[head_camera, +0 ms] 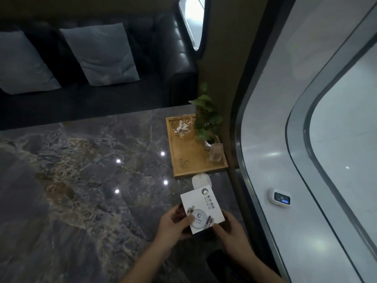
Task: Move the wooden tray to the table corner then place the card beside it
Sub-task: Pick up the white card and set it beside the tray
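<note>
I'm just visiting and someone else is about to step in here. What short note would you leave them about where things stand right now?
Left hand: holding the card's left edge, thumb on its face.
Right hand: holding the card's lower right edge.
Card: white, printed, held by both hands above the marble table, near its right edge, not yet set down.
Wooden tray: already in the far right corner of the table, carrying a glass ashtray, a small potted plant and a clear cup.
A small white device lies just in front of the tray.
Done: tray in the corner. Left: set the card down beside the tray.
</note>
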`<state>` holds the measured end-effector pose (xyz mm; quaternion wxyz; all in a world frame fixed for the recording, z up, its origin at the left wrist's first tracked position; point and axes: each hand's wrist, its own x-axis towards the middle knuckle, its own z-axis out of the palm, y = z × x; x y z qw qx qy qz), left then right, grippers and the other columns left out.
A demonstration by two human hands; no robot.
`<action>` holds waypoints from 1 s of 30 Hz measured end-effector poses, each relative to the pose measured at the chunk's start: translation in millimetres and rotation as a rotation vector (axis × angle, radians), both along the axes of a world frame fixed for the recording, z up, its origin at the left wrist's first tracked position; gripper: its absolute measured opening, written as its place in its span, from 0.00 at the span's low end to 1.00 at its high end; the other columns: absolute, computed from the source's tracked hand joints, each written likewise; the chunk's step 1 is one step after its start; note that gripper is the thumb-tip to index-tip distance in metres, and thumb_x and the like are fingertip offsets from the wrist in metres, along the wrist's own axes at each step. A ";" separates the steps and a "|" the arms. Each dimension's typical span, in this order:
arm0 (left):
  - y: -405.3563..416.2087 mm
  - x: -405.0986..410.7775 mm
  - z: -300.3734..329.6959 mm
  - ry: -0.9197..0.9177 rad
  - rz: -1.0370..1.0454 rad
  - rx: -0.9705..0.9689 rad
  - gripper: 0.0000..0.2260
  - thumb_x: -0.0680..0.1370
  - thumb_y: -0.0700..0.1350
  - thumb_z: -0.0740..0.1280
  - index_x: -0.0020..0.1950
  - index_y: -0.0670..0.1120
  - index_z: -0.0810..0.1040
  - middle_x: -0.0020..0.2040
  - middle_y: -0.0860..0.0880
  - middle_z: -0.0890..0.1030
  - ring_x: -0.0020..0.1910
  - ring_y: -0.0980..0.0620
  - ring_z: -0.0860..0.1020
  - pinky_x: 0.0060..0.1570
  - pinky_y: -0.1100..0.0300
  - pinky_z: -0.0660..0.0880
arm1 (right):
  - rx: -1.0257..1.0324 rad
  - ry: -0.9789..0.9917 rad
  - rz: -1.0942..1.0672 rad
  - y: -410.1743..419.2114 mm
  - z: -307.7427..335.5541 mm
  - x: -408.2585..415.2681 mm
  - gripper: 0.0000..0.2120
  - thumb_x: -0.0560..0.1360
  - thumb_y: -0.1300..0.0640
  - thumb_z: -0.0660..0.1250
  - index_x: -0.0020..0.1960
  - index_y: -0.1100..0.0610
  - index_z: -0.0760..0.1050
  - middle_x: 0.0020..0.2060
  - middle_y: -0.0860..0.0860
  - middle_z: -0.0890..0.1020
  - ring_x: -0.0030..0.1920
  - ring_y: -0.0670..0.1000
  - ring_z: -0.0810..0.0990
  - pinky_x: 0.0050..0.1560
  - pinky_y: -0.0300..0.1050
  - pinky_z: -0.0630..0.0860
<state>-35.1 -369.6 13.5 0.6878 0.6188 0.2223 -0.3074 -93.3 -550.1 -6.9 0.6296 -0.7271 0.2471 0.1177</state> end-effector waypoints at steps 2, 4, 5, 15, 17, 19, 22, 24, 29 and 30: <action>-9.5 3.9 -2.4 0.000 -0.019 0.006 0.15 0.75 0.33 0.72 0.55 0.51 0.78 0.49 0.50 0.84 0.38 0.56 0.86 0.31 0.56 0.82 | -0.117 -0.071 0.042 -6.5 3.1 -0.3 0.21 0.75 0.64 0.69 0.63 0.46 0.72 0.60 0.45 0.79 0.59 0.38 0.78 0.59 0.39 0.76; -17.8 6.9 -4.8 0.008 -0.036 0.019 0.14 0.74 0.33 0.72 0.56 0.48 0.78 0.48 0.50 0.85 0.37 0.56 0.86 0.30 0.57 0.81 | -0.264 -0.146 0.117 -11.7 5.1 -0.2 0.24 0.75 0.62 0.68 0.67 0.47 0.68 0.65 0.44 0.74 0.64 0.37 0.71 0.66 0.38 0.70; -22.7 8.0 -7.9 0.016 -0.046 0.027 0.14 0.74 0.33 0.72 0.56 0.47 0.78 0.47 0.50 0.85 0.37 0.56 0.86 0.30 0.58 0.81 | -0.328 -0.178 0.150 -15.0 4.6 -0.6 0.26 0.75 0.63 0.68 0.69 0.50 0.66 0.68 0.44 0.70 0.67 0.36 0.67 0.68 0.34 0.66; -59.7 18.2 -31.2 0.052 -0.134 0.102 0.16 0.75 0.37 0.73 0.61 0.48 0.78 0.53 0.47 0.84 0.49 0.46 0.85 0.38 0.55 0.82 | -0.476 -0.173 0.295 -31.6 -2.6 10.1 0.27 0.75 0.61 0.63 0.73 0.59 0.64 0.72 0.44 0.58 0.73 0.42 0.56 0.67 0.21 0.48; -63.8 20.3 -34.4 0.044 -0.131 0.106 0.16 0.75 0.36 0.72 0.60 0.49 0.79 0.52 0.47 0.84 0.49 0.47 0.85 0.40 0.53 0.82 | -0.471 -0.169 0.306 -34.6 -2.6 13.5 0.26 0.75 0.61 0.63 0.73 0.59 0.65 0.72 0.43 0.59 0.73 0.42 0.57 0.67 0.21 0.49; -68.4 21.2 -38.6 0.027 -0.129 0.119 0.15 0.74 0.36 0.73 0.58 0.50 0.79 0.50 0.49 0.85 0.48 0.48 0.85 0.43 0.51 0.83 | -0.474 -0.164 0.331 -36.9 -4.0 15.4 0.25 0.75 0.60 0.61 0.72 0.58 0.65 0.72 0.43 0.58 0.74 0.43 0.57 0.69 0.24 0.50; -74.3 22.4 -43.0 -0.005 -0.137 0.147 0.17 0.74 0.36 0.74 0.60 0.51 0.79 0.51 0.50 0.85 0.49 0.49 0.85 0.50 0.44 0.83 | -0.498 -0.144 0.368 -38.4 -7.7 16.2 0.26 0.75 0.58 0.60 0.73 0.58 0.64 0.74 0.45 0.55 0.76 0.46 0.53 0.73 0.32 0.49; -77.2 22.4 -44.8 -0.007 -0.137 0.171 0.17 0.74 0.39 0.75 0.61 0.50 0.79 0.53 0.50 0.85 0.50 0.49 0.85 0.51 0.44 0.83 | -0.521 -0.138 0.381 -39.5 -10.7 17.5 0.26 0.76 0.58 0.61 0.74 0.57 0.63 0.75 0.45 0.54 0.77 0.47 0.50 0.71 0.28 0.44; -82.4 24.6 -50.1 0.048 -0.082 0.166 0.19 0.73 0.38 0.75 0.63 0.44 0.78 0.55 0.45 0.83 0.51 0.45 0.84 0.48 0.41 0.83 | -0.551 -0.143 0.393 -42.9 -11.2 22.6 0.26 0.77 0.60 0.61 0.74 0.55 0.63 0.75 0.44 0.54 0.76 0.45 0.47 0.71 0.29 0.42; -83.4 25.5 -49.8 0.053 -0.072 0.152 0.16 0.73 0.36 0.74 0.61 0.43 0.79 0.54 0.44 0.84 0.50 0.45 0.84 0.48 0.41 0.83 | -0.549 -0.129 0.399 -42.7 -10.9 23.4 0.25 0.76 0.59 0.60 0.74 0.55 0.64 0.75 0.45 0.55 0.76 0.45 0.47 0.74 0.34 0.44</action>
